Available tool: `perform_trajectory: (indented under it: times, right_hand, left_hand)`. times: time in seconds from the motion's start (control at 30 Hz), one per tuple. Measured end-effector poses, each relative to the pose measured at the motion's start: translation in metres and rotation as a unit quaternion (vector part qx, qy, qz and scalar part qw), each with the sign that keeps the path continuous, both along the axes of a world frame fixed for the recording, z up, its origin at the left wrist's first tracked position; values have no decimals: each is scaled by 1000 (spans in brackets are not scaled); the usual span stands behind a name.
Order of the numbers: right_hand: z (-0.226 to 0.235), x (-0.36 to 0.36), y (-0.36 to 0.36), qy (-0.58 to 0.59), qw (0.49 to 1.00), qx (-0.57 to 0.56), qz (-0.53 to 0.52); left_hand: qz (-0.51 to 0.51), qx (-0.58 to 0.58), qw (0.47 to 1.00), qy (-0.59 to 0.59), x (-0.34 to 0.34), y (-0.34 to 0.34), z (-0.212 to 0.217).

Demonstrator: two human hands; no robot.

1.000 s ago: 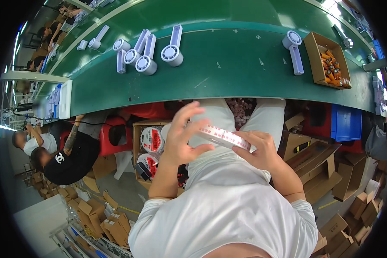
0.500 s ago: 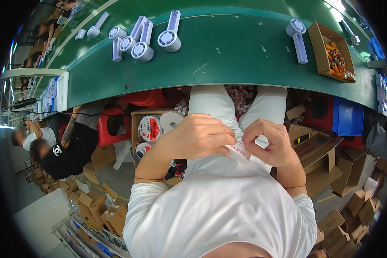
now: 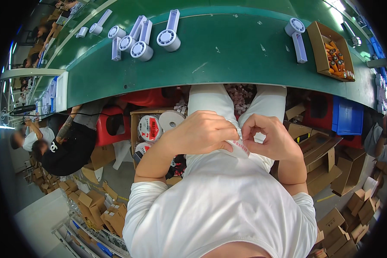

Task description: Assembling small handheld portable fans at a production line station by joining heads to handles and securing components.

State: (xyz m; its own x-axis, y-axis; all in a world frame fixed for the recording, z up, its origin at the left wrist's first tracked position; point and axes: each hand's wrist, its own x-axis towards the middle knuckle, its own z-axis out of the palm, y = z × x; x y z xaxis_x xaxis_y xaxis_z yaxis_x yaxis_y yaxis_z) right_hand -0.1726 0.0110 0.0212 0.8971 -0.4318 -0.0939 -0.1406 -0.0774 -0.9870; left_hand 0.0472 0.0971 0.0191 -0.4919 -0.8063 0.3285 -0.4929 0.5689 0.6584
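Observation:
Above my lap, my left hand (image 3: 204,134) is closed around a small white roll of tape (image 3: 240,150) with red print along its edge. My right hand (image 3: 271,138) meets the roll from the other side, thumb and forefinger pinched together at the tape's edge; the fingertips partly hide what lies between them. Ahead of me on the green table (image 3: 202,51), several white handheld fans (image 3: 169,39) with round heads lie toward the left. One more fan (image 3: 297,38) lies on the right.
A cardboard tray (image 3: 320,51) of orange battery cells stands at the table's right. Beside my left forearm is a box with white tape reels (image 3: 149,127). Right of my legs are a blue bin (image 3: 347,116) and cardboard boxes (image 3: 318,150). A person in black (image 3: 69,148) sits at the left.
My right hand has shifted slightly, its fingers now closer to my left hand. The roll has turned a little between them, showing less of its printed face.

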Motion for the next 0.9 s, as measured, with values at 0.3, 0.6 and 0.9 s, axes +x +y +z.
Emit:
perform_trajectory:
  times: [0.3,0.6,0.9]
  right_hand:
    - [-28,7,19,-189,959,-138,-157]
    - [-26,6,16,-218,926,-228,-206]
    - [-29,7,15,-215,918,-246,-224]
  left_hand:
    - [64,26,994,86,2,-13,0]
    - [58,46,993,89,-2,-18,0]
    - [65,28,995,70,-5,-18,-3]
